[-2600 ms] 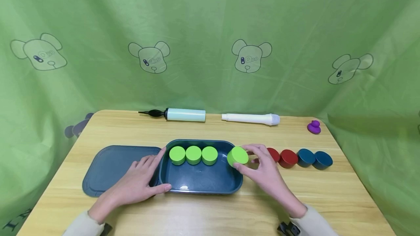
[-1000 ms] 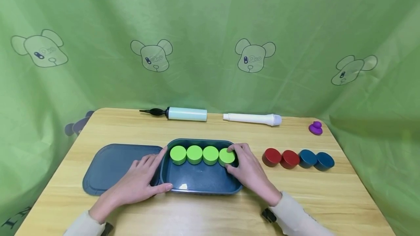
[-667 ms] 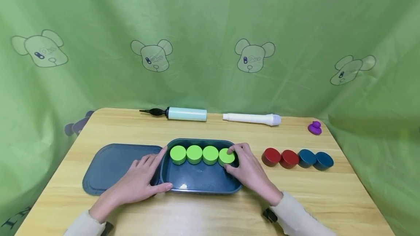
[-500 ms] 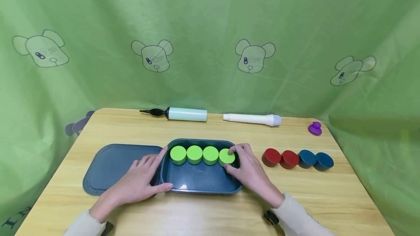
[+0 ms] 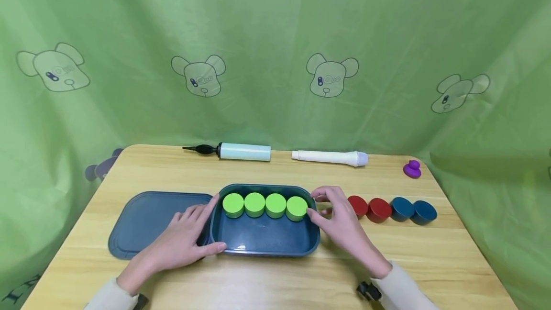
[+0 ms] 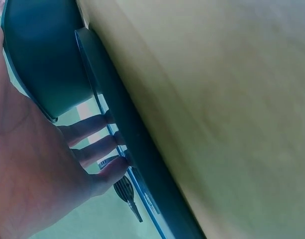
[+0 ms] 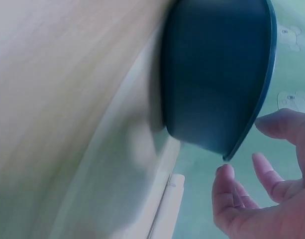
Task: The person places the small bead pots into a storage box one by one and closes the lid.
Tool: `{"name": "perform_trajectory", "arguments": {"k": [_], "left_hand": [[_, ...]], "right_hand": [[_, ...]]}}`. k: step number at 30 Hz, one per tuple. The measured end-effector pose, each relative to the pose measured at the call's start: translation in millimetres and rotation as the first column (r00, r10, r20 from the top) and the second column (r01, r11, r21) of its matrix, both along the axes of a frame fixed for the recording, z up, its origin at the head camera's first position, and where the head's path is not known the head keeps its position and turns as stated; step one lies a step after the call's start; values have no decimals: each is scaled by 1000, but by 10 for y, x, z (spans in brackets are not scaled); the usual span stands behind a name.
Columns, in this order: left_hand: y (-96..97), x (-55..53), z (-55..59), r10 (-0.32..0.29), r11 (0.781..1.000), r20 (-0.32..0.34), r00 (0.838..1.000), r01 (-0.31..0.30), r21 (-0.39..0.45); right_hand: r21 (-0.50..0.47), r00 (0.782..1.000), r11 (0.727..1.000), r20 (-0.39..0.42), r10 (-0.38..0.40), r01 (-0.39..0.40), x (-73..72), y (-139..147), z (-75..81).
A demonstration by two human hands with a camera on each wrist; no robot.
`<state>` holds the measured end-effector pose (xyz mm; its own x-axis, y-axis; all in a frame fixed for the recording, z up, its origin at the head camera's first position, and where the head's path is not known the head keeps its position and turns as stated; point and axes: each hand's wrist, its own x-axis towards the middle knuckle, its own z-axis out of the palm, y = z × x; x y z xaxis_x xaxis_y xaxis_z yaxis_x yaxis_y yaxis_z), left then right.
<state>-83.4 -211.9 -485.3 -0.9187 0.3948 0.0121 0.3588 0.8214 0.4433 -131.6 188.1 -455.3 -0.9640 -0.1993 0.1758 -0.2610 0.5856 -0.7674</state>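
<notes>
A dark blue plastic box (image 5: 267, 240) stands on the table, with a row of several lime-green round blocks (image 5: 275, 205) along its far side. My left hand (image 5: 182, 238) is spread at the box's left end. Its index finger and thumb touch the rim, and in the left wrist view its other fingers rest on the flat dark blue lid (image 5: 146, 224). My right hand (image 5: 342, 219) is at the box's right end, holding nothing. Its thumb tip reaches over the rim beside the rightmost green block (image 5: 296, 208), and its fingers are loosely bent outside the wall.
Right of my right hand sit two red round blocks (image 5: 379, 210) and two blue ones (image 5: 402, 209) in a row. Along the table's far edge lie a pale blue hand pump (image 5: 244, 151), a white toy microphone (image 5: 329, 157) and a purple duck (image 5: 412, 169). A green curtain (image 5: 267, 23) hangs behind.
My right hand set the rightmost green block down in the box, then let go and drew back to the right. My left hand has stayed in place.
</notes>
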Motion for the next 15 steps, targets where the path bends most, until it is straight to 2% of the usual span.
{"name": "perform_trajectory", "arguments": {"k": [10,15], "left_hand": [[-9,2,-7,-1,1000,-5,1000,1,-5],[-7,1,-5,-3,1000,-8,1000,3,-11]], "right_hand": [[-49,995,999,-103,-16,11,18,313,58],[-68,993,996,-93,-69,63,49,498,149]]}}
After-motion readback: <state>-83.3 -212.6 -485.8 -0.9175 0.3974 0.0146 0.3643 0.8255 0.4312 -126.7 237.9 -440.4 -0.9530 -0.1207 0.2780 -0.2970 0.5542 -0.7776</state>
